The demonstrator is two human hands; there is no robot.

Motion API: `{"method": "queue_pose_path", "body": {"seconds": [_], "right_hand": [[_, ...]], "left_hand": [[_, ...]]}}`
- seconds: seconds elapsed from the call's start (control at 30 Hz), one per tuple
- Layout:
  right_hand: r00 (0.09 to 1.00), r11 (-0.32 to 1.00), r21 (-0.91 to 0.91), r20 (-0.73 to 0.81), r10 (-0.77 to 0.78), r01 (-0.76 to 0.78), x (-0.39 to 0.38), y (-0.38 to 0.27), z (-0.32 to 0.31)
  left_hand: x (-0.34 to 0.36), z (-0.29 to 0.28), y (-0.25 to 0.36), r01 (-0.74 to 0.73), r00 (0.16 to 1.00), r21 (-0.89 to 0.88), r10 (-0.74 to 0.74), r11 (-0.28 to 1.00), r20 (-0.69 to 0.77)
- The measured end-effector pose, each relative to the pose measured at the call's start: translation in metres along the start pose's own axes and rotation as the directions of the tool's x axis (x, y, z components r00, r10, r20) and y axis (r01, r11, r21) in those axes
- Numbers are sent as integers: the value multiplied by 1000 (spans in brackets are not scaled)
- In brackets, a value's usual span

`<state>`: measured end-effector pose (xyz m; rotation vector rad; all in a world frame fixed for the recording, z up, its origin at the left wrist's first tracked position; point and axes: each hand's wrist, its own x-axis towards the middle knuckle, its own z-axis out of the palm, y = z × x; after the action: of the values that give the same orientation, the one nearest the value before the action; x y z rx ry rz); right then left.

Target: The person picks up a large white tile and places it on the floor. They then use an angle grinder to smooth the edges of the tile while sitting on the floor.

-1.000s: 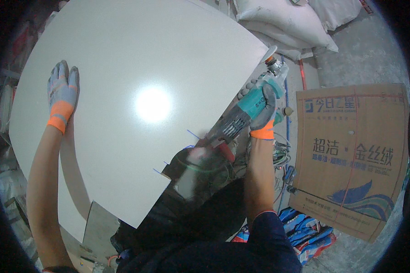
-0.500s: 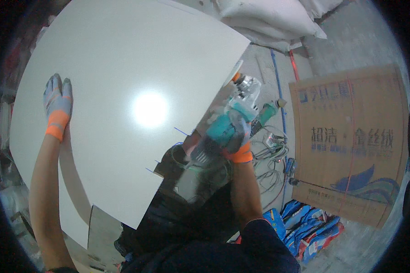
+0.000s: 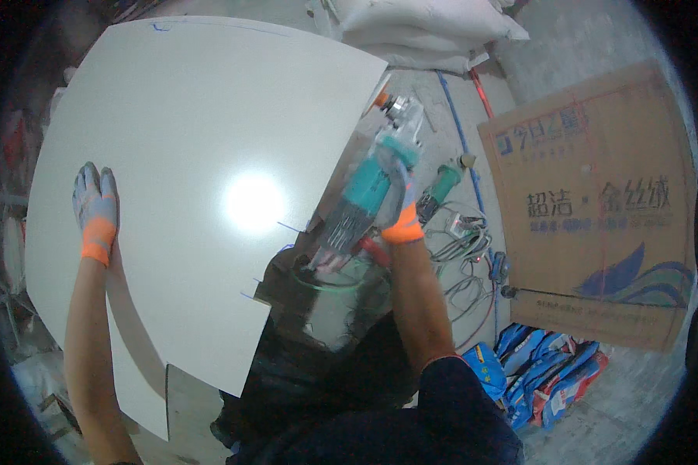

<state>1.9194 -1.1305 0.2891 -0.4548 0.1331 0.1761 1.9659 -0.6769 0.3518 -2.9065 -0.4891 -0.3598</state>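
My left hand (image 3: 96, 205), in a grey glove with an orange cuff, lies flat on the left part of a large white panel (image 3: 194, 132), fingers stretched forward. My right hand (image 3: 399, 198), gloved the same way, is wrapped round a teal-and-black angle grinder (image 3: 364, 187). The grinder's silver head with an orange piece is at the panel's right edge, towards its far corner. Whether its disc touches the edge I cannot make out. Notches are cut into the panel's near and right sides, with short blue marks by the right one.
A second green power tool (image 3: 444, 183) lies on the floor right of my right hand, beside tangled cables (image 3: 465, 236). A big cardboard sheet or box (image 3: 589, 209) is at the right. Blue bags (image 3: 539, 368) lie at the near right; white sacks (image 3: 419, 27) are piled behind.
The whole view has shifted and turned slightly. The grinder in my right hand sits a little closer to the panel's far corner. My left hand stays flat on the panel.
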Motion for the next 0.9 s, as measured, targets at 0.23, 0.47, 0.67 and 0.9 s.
{"method": "queue_pose_path", "body": {"seconds": [0.23,0.47,0.67,0.9], "right_hand": [[999,993,-105,15,-49,51,-15,15,-6],[996,994,-86,70,-60,66,-29,21,5],[999,999,33,23,-30,29,-31,25,3],[991,976,172,23,134,-136,-70,54,-2]], "left_hand": [[2,4,-4,4,1000,-47,-5,999,-13],[4,4,-6,-10,1000,-154,10,988,-1],[3,6,-6,6,1000,-22,-7,1000,-20],[0,-2,2,29,999,-47,-28,998,18]]}}
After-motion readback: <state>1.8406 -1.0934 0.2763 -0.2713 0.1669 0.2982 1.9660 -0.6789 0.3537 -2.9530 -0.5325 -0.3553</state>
